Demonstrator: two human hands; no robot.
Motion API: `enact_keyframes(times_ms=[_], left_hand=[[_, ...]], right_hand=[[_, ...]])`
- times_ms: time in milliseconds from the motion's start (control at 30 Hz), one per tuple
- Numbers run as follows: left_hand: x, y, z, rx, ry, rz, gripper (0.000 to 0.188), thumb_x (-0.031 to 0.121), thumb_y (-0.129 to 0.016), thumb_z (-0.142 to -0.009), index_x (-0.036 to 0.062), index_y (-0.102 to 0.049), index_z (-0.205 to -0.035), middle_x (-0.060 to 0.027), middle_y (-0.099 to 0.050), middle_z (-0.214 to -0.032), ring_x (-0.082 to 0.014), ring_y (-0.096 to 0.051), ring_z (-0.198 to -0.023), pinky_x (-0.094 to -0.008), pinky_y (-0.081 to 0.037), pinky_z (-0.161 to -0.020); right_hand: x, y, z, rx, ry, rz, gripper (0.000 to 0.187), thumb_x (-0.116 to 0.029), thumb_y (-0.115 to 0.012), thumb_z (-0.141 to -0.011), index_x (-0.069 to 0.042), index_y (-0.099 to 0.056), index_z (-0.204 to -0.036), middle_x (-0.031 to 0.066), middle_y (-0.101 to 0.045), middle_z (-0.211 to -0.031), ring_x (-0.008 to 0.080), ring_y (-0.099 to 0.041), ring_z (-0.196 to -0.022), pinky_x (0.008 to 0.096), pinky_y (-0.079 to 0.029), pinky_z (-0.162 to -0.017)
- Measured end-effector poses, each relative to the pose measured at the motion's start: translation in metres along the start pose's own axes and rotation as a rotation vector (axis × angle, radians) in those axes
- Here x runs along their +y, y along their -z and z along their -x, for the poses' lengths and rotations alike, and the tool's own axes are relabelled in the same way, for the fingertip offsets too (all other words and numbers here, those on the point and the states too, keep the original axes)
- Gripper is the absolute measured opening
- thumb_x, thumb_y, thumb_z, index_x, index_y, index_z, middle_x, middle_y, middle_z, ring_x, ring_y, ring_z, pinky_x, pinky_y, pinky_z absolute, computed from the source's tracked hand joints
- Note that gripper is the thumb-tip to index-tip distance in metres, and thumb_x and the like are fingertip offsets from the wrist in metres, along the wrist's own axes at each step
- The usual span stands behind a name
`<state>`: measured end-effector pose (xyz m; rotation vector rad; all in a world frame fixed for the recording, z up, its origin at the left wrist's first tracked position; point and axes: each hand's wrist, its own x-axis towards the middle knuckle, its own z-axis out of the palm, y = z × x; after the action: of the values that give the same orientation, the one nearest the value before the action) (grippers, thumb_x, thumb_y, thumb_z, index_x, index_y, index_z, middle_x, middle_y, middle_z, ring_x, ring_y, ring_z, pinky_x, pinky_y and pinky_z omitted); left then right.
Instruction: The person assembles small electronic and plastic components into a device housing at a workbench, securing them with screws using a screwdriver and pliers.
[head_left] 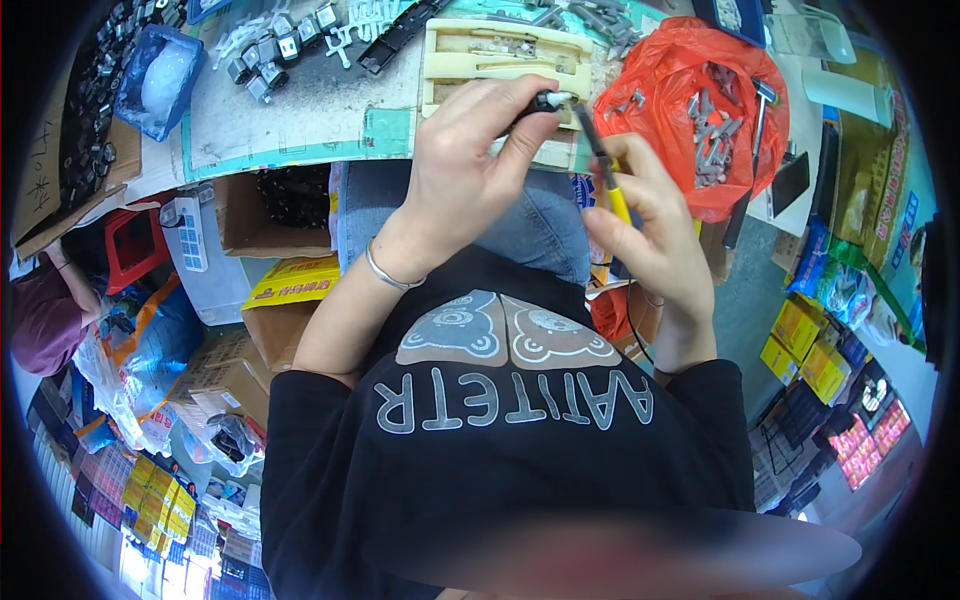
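Note:
My left hand (470,160) is closed in a pinch over the near edge of the workbench. Between its thumb and fingers sits a small black part with a white tip (558,99). My right hand (650,215) grips a slim yellow-handled tool (616,190) with a dark shaft, whose exact kind is unclear. The shaft's end points up beside the white tip; whether they touch I cannot tell. Behind both hands lies a cream-coloured slotted fixture (480,66), partly covered by my left fingers. A thin dark cord hangs below my right hand.
A red plastic bag (650,75) of small grey parts lies open at the right, with a hammer (762,120) by it. A blue bin (160,85) and loose grey and black parts occupy the left. Cardboard boxes (245,225) stand under the bench. Another person's arm shows at far left.

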<state>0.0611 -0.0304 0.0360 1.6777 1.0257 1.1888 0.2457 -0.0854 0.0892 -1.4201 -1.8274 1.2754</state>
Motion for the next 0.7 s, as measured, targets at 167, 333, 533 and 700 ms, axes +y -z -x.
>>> enact_keyframes(times_ms=[167,333,533,700], left_hand=[[-0.002,0.001,-0.002,0.048,-0.176,-0.151,0.024,0.007,-0.07,-0.076,0.0018,-0.065,-0.099,-0.012,-0.066,-0.085,-0.0284,-0.062,-0.073,-0.0336,-0.049,-0.065],[-0.004,0.005,-0.007,0.083,-0.283,-0.244,0.026,0.007,-0.071,-0.074,0.0022,-0.065,-0.099,-0.0112,-0.066,-0.085,-0.0271,-0.062,-0.073,-0.0329,-0.049,-0.064],[-0.005,0.009,-0.006,0.076,-0.389,-0.428,0.026,0.008,-0.072,-0.072,0.0018,-0.066,-0.097,-0.0111,-0.066,-0.082,-0.0278,-0.061,-0.07,-0.0316,-0.049,-0.062],[-0.006,0.026,0.007,-0.252,0.155,0.365,0.021,0.009,-0.066,-0.082,-0.0009,-0.067,-0.099,-0.0097,-0.068,-0.083,-0.0158,-0.064,-0.072,-0.0233,-0.049,-0.066]], right_hand=[[-0.005,-0.006,-0.004,0.05,-0.037,-0.067,0.028,-0.018,-0.061,-0.083,0.005,-0.046,-0.076,0.0184,-0.045,-0.104,0.0306,-0.049,-0.096,0.0348,-0.04,-0.084],[-0.005,-0.007,-0.005,0.068,0.0,0.029,0.026,-0.018,-0.058,-0.085,0.006,-0.05,-0.08,0.0171,-0.046,-0.105,0.0285,-0.049,-0.097,0.0334,-0.039,-0.084],[-0.017,-0.017,-0.009,0.086,-0.047,0.215,0.025,-0.016,-0.059,-0.086,0.006,-0.052,-0.076,0.0211,-0.05,-0.1,0.0356,-0.053,-0.091,0.0388,-0.043,-0.078],[0.005,-0.016,-0.013,0.136,0.198,0.445,0.023,-0.012,-0.062,-0.082,0.005,-0.052,-0.07,0.0194,-0.051,-0.095,0.0336,-0.053,-0.086,0.0375,-0.043,-0.074]])
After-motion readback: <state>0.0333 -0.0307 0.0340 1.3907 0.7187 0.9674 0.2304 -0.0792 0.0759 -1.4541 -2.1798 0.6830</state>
